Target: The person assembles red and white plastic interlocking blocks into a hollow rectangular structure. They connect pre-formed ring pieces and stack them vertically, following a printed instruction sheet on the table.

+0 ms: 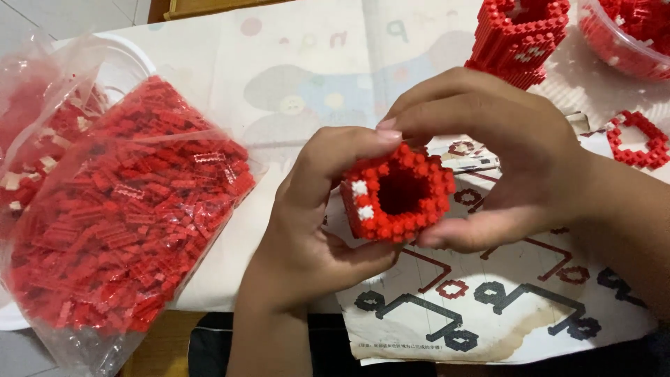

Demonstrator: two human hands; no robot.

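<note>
Head view: left hand (307, 230) and right hand (502, 160) both clasp a hollow red brick ring (398, 195) over instruction sheet (502, 300).

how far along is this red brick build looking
Done: a taller stack of red small-brick rings stands at the table's far edge, and a flat red ring lies beside it. In hand: the left hand and right hand hold a hollow red ring section with white bricks. Left: the clear plastic bag of loose red bricks looks mostly full, so probably plenty remains.
</note>
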